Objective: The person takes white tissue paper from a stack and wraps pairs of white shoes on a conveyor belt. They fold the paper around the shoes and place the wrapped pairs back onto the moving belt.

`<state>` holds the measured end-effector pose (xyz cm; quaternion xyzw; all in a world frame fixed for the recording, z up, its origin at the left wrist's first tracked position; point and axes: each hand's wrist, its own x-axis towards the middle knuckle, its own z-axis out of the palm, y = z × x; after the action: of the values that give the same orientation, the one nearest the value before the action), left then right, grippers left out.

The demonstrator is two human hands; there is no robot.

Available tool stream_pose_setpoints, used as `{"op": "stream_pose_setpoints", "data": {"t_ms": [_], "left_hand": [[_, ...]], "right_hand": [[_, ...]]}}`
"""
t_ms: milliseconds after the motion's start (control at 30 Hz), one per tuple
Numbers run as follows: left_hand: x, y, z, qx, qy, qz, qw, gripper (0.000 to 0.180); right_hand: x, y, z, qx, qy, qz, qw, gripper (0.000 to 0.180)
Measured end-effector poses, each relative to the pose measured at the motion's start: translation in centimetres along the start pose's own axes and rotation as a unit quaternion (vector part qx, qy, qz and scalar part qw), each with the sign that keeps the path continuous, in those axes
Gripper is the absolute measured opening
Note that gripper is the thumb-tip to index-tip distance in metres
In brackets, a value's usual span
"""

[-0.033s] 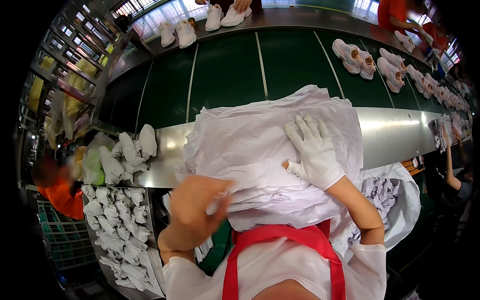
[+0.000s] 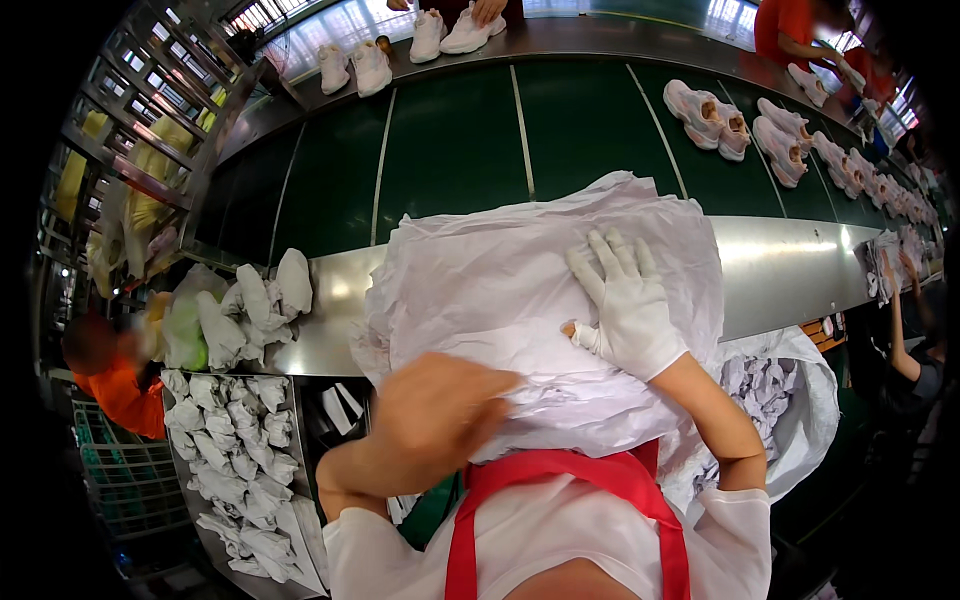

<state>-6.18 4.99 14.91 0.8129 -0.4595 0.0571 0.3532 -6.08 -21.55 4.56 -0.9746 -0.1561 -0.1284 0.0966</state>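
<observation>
a thick stack of white tissue paper [image 2: 470,265] lies on the steel bench [image 2: 785,265] right in front of the person, its far edge reaching over the green conveyor belt [image 2: 450,140] and its near edge hanging close to the red apron [image 2: 570,466]. the sheets are creased, and their near edges are ruffled into uneven layers.

of the two hands, the right hand [image 2: 628,305] wears a white glove with the thumb tip bare; it rests flat on the right part of the stack, fingers apart and holding nothing. the left hand [image 2: 430,415] is bare and blurred, over the near left part of the stack with its fingers bent; i cannot tell whether it pinches a sheet or touches the paper.

to the left, several crumpled white paper bundles [image 2: 265,300] sit on the bench beside a pale green plastic bag [image 2: 187,335]. below them, a tray [image 2: 308,540] is filled with rows of similar wrapped bundles [image 2: 235,440]. to the right of the stack, below the bench, a large white sack [image 2: 818,400] stands open with crumpled paper [image 2: 762,385] in it.

on the belt, white sneakers [image 2: 700,118] run in a line toward the right. more shoes [image 2: 372,70] stand on the far ledge [image 2: 575,38], where a co-worker's hand [image 2: 487,12] touches one. at the far right, another co-worker's arms [image 2: 900,315] reach toward white paper on the bench.
</observation>
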Motion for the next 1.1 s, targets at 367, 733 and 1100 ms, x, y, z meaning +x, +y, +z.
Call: {"op": "stream_pose_setpoints", "data": {"t_ms": [367,733,1100], "left_hand": [[-2.4,-13.3,8.0,0.253,-0.042,-0.260,0.931,0.086],[-1.0,-7.9,3.5,0.230,-0.029,-0.099,0.968,0.078],[-3.8,-7.1,3.3,0.016,-0.051,-0.148,0.988,0.031]], "right_hand": [[-2.0,3.0,1.8,-0.009,0.018,0.093,0.995,0.074],[-4.3,3.1,-3.3,0.157,0.140,0.069,0.975,0.065],[-6.9,0.9,-4.0,0.089,0.049,-0.004,0.995,0.055]]}}
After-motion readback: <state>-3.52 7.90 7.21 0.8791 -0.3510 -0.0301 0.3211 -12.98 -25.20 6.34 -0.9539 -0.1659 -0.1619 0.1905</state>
